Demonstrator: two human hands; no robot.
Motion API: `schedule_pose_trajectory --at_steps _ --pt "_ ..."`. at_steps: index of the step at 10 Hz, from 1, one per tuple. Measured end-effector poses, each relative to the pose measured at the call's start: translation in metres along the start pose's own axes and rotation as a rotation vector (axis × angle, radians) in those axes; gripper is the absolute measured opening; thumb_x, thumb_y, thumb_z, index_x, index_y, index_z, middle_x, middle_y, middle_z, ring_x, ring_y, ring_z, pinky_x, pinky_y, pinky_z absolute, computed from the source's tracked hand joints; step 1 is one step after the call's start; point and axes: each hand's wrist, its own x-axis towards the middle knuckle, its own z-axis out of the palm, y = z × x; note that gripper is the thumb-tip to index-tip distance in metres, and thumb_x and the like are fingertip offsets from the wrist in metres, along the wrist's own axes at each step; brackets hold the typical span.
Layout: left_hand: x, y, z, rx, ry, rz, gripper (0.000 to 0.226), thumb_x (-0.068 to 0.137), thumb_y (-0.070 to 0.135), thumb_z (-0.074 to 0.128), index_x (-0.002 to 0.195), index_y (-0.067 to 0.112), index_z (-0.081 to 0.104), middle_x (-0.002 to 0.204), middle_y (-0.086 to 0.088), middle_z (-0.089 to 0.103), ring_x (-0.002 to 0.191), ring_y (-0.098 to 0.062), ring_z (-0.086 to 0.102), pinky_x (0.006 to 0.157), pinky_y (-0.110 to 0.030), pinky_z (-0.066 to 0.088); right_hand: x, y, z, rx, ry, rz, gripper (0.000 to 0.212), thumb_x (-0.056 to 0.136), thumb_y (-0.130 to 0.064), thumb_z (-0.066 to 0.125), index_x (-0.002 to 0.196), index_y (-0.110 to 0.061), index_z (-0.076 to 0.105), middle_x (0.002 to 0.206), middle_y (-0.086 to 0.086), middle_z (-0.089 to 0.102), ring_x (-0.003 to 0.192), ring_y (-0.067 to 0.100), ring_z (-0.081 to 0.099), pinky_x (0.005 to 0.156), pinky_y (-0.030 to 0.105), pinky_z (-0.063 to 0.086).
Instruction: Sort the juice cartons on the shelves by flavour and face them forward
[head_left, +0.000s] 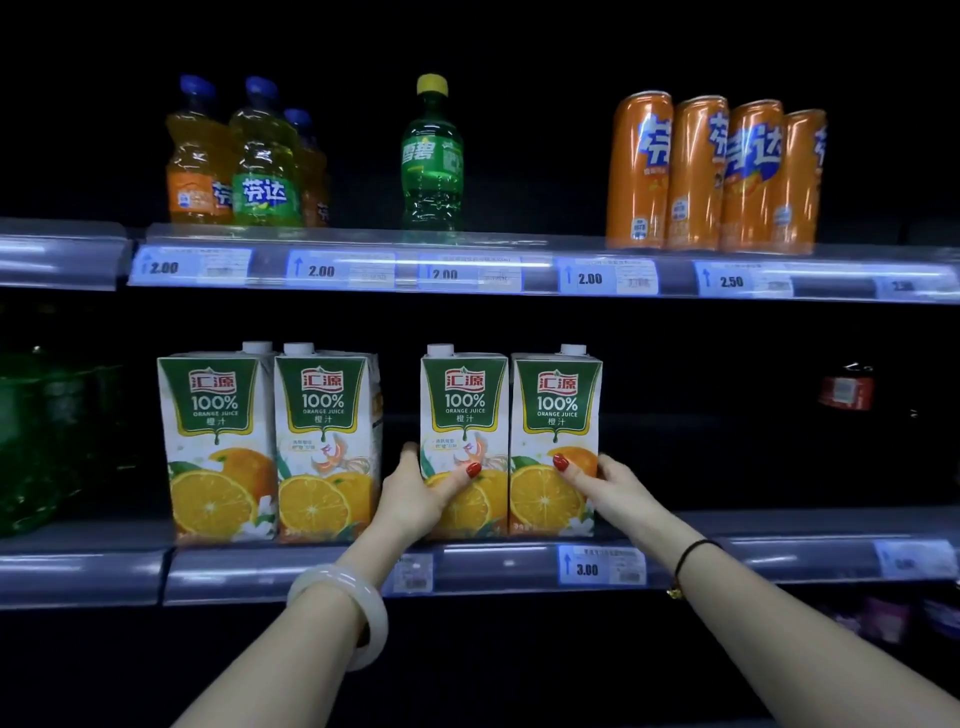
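Observation:
Several orange juice cartons stand upright on the lower shelf (509, 564), green-and-white fronts facing out. One pair stands at the left: a carton (215, 441) and its neighbour (327, 441). A gap separates them from a right pair that touches side by side. My left hand (421, 493) grips the left carton of that pair (464, 410) at its lower left edge, thumb on the front. My right hand (602, 486) grips the right carton (556, 410) at its lower right edge, thumb on the front.
The upper shelf (519, 249) carries orange and green soda bottles (244, 161), a green bottle (431, 156) and orange cans (717, 171). Price tags line both shelf rails. Green bottles (31, 441) stand at the lower left, and a dark red item (847, 387) sits far right.

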Motion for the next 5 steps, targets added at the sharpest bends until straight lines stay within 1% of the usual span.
schedule_pose_trajectory --at_steps 1,2,3,4,5 --pt "-0.003 0.002 0.0 0.009 -0.017 -0.014 0.047 0.078 0.046 0.07 0.108 0.021 0.043 0.119 -0.005 0.062 0.092 -0.015 0.053 0.079 -0.026 0.041 -0.005 0.001 0.007 -0.154 0.104 -0.033 0.047 0.088 -0.047 0.057 0.12 -0.013 0.049 0.109 0.004 0.06 0.096 0.02 0.06 0.077 0.031 0.054" --pt "-0.01 0.003 -0.005 0.062 -0.061 -0.016 0.053 0.081 0.042 0.069 0.121 0.013 0.048 0.12 -0.003 0.061 0.1 -0.018 0.056 0.082 -0.026 0.042 -0.012 0.003 0.014 -0.292 0.192 -0.03 0.041 0.09 -0.046 0.055 0.117 -0.017 0.048 0.102 -0.001 0.058 0.088 0.014 0.057 0.066 0.024 0.046" --pt "-0.025 0.004 -0.017 0.187 -0.096 0.01 0.044 0.084 0.031 0.068 0.119 0.007 0.053 0.109 0.0 0.06 0.09 -0.014 0.051 0.076 -0.025 0.04 -0.022 0.004 0.015 -0.404 0.196 0.0 0.031 0.09 -0.041 0.057 0.108 -0.017 0.049 0.096 -0.001 0.057 0.082 0.013 0.055 0.061 0.023 0.041" --pt "-0.048 0.01 -0.032 0.298 -0.155 0.036 0.022 0.086 0.026 0.067 0.095 0.008 0.058 0.095 -0.009 0.063 0.083 -0.021 0.056 0.072 -0.029 0.044 -0.043 -0.006 0.012 -0.516 0.157 0.043 0.022 0.088 -0.031 0.06 0.1 -0.013 0.054 0.087 0.0 0.057 0.07 0.009 0.05 0.052 0.021 0.035" --pt "-0.07 0.019 -0.049 0.394 -0.265 -0.009 0.023 0.085 0.029 0.067 0.084 0.01 0.054 0.08 -0.008 0.056 0.068 -0.02 0.051 0.063 -0.027 0.041 -0.071 -0.018 0.004 -0.631 0.093 0.071 0.021 0.085 -0.03 0.064 0.088 -0.01 0.056 0.075 0.0 0.053 0.063 0.012 0.048 0.053 0.023 0.035"
